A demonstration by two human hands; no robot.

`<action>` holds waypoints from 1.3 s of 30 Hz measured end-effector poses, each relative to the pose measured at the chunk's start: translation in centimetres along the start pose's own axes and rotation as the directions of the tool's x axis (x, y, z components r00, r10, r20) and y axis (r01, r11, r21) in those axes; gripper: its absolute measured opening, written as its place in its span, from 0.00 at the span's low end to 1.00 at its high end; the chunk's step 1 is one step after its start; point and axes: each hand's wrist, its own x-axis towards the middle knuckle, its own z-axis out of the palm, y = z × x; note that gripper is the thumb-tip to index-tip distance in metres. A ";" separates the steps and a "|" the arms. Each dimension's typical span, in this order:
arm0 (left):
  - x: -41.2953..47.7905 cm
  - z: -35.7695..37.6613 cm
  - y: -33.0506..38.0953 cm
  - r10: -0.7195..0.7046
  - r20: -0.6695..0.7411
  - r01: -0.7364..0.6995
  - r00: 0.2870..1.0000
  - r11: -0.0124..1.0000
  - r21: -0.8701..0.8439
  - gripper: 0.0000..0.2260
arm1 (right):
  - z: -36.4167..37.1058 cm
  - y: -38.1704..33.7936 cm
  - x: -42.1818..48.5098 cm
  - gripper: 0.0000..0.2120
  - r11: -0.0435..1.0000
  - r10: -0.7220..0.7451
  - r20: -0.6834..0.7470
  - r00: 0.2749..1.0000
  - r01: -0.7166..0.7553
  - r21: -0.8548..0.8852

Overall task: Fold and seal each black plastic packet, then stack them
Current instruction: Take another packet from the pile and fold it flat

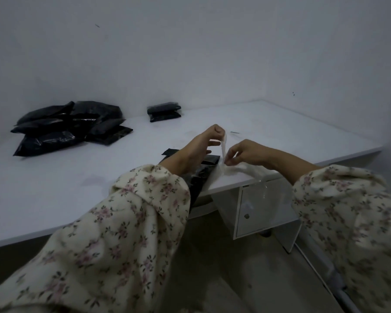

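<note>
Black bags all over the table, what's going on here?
A person in flowery sleeves seems to be sealing packets at a white table. The left hand and right hand both pinch a pale strip, maybe tape or a peel-off liner, held up over a black packet at the table's near edge. A loose pile of packets lies far left, and a small stack of two sits by the wall.
</note>
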 end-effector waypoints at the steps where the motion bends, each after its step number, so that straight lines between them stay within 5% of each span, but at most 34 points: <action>1: 0.1 -0.3 -0.1 -0.005 -0.022 0.004 1.000 1.000 -0.007 0.03 | -0.1 -0.1 0.3 0.03 1.000 -0.012 -0.030 0.999 0.013 0.018; 8: 0.6 -2.2 -0.8 0.025 -0.086 -0.019 0.996 0.998 0.066 0.03 | 0.0 -0.1 2.6 0.03 0.989 -0.009 -0.197 0.980 0.037 0.142; 15: 1.7 -3.6 0.1 0.069 -0.081 -0.064 0.994 0.996 0.063 0.03 | -0.2 -1.2 4.4 0.04 0.997 -0.033 -0.214 0.976 0.048 0.067; 20: 2.5 -5.4 1.0 0.092 -0.176 -0.108 0.980 0.990 -0.086 0.04 | -3.1 -3.2 6.4 0.04 0.974 -0.107 -0.431 0.896 0.181 0.134; 24: 2.8 -8.8 2.3 0.087 -0.274 -0.154 0.958 0.960 -0.232 0.05 | -4.5 -5.9 7.4 0.08 0.967 -0.252 -0.240 0.937 0.256 -0.017; 33: 1.4 -16.8 -0.1 -0.106 -0.360 -0.137 0.927 0.798 -0.587 0.10 | -1.4 -10.4 12.4 0.15 0.974 -0.170 0.247 0.954 0.125 0.187; 39: 1.0 -19.7 -2.4 -0.176 -0.344 -0.123 0.922 0.710 -0.693 0.09 | 0.8 -9.5 15.0 0.17 0.970 0.111 0.452 0.885 0.003 -0.243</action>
